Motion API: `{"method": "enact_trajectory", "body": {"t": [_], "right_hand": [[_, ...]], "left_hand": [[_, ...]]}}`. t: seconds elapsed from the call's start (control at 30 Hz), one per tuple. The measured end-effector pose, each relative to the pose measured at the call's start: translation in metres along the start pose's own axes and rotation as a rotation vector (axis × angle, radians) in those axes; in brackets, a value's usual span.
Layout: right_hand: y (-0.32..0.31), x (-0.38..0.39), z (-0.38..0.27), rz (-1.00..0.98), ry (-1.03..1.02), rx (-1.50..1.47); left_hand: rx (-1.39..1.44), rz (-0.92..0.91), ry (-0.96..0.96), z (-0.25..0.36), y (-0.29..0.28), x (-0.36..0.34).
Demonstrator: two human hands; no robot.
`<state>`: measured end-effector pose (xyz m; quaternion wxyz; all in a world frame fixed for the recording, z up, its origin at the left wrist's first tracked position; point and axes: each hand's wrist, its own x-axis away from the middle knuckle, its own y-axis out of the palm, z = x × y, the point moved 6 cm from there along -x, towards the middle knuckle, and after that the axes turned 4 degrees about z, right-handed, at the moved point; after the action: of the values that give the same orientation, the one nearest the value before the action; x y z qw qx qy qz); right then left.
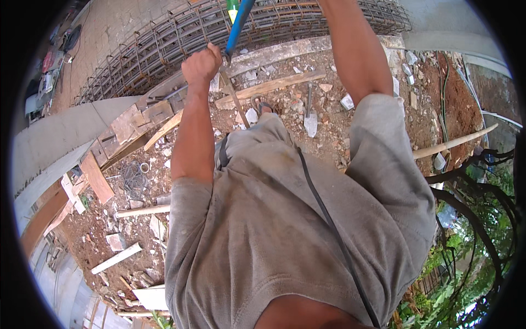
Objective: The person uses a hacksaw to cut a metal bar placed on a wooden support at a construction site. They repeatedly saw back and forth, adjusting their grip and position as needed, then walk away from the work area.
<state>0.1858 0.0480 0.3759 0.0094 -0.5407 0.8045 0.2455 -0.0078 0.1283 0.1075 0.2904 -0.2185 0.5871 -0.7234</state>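
Note:
My left hand (201, 64) is closed in a fist at the upper middle, knuckles facing up. Whatever it holds is hidden inside the fingers. Right beside its thumb comes the lower end of a blue bar (238, 27), which slants up and out of the top of the picture. A narrow brownish strip (234, 98) runs from just below the hand down toward my shirt. Past the top edge my right forearm (356, 44) leaves the view, so the right hand is not seen. Behind the blue bar lies a long cage of tied steel rebar (164, 49).
Rubble and red soil cover the ground. A wooden plank (271, 88) lies ahead of my sandalled foot (263, 105), with a trowel-like tool (310, 123) to its right. At left are loose boards (97, 178) and tangled wire (133, 178); branches (476, 214) stand at right.

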Motion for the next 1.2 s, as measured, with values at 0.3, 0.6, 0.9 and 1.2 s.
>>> {"method": "enact_trajectory", "body": {"t": [0.3,0.6,0.9,1.2], "right_hand": [[0.034,0.052,-0.005,0.339,-0.422,0.406],[0.104,0.061,0.001,0.602,-0.614,0.49],[0.091,0.01,0.0,0.73,-0.563,0.721],[0.072,0.019,0.001,0.821,-0.842,0.637]], "left_hand": [[0.008,0.048,-0.052,-0.002,0.001,-0.005],[0.039,0.067,-0.024,-0.004,-0.005,0.0],[0.093,-0.024,0.122,-0.004,-0.008,-0.02],[0.107,-0.159,0.055,-0.005,-0.006,-0.014]]}}
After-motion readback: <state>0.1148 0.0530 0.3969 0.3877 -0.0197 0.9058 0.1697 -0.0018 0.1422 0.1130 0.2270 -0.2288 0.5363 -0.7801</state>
